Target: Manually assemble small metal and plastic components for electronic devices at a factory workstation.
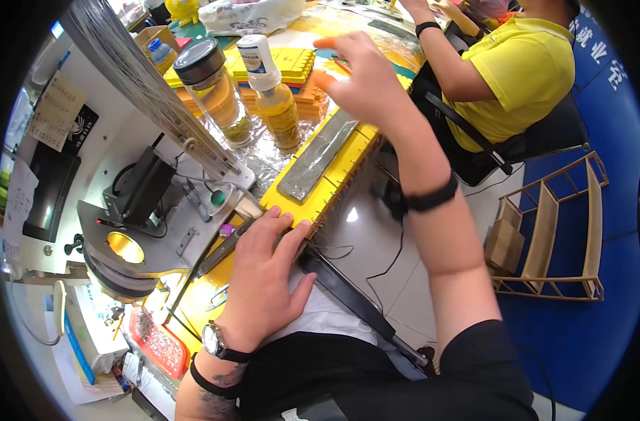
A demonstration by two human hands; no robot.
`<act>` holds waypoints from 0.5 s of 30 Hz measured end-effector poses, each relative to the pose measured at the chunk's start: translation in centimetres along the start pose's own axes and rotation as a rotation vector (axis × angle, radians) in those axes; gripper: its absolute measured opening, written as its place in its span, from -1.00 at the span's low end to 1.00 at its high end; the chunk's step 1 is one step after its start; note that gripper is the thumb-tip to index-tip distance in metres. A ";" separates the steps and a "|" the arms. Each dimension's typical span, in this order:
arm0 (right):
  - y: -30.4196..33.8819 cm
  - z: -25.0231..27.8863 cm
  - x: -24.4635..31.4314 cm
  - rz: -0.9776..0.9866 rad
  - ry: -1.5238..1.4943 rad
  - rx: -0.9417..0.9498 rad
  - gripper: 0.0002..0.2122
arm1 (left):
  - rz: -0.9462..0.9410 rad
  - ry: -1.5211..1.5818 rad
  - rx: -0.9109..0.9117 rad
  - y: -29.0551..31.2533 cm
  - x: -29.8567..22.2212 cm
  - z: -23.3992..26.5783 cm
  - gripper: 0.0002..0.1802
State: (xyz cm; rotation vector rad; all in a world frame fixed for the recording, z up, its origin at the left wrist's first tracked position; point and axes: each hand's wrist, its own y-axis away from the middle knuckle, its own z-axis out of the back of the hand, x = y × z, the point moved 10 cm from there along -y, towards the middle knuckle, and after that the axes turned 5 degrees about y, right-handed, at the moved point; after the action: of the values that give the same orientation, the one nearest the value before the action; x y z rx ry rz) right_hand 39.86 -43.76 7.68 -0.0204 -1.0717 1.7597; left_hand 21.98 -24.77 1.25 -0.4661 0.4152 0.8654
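A long yellow board (281,200) with many small pins along its right edge lies in front of me. On top of it is a grey metal-looking strip (318,163). My left hand (267,270) rests at the board's near end, fingers stretched, fingertips touching its edge. Over the far end hovers my right hand (365,84), its thumb and forefinger spread apart and wearing orange finger covers. A thin reddish thing shows between those fingers; whether it is touched cannot be made out.
A dark-lidded glass jar (218,98) and a white-capped bottle (274,105) stand left of the board. Stacked yellow boards (292,63) lie behind. A machine (134,231) stands at left. At right are a seated person in yellow (513,77) and a wooden rack (551,231).
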 end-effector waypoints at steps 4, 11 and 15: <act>-6.1 -6.0 -1.3 0.029 0.146 0.263 -0.36 | -0.003 0.020 0.009 -0.1 -0.3 -0.1 -0.21; -7.2 -9.9 -3.4 -0.068 0.134 0.518 -0.18 | -0.015 0.049 0.005 0.2 0.0 0.0 -0.22; -7.3 -8.7 -4.4 -0.090 0.056 0.380 -0.13 | -0.021 0.039 -0.002 0.2 0.0 0.3 -0.22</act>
State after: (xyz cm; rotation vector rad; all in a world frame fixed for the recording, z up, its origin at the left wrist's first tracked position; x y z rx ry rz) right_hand 51.48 -40.96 5.33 0.2096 -0.6748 1.8429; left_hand 21.85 -24.49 1.46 -0.4892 0.4447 0.8377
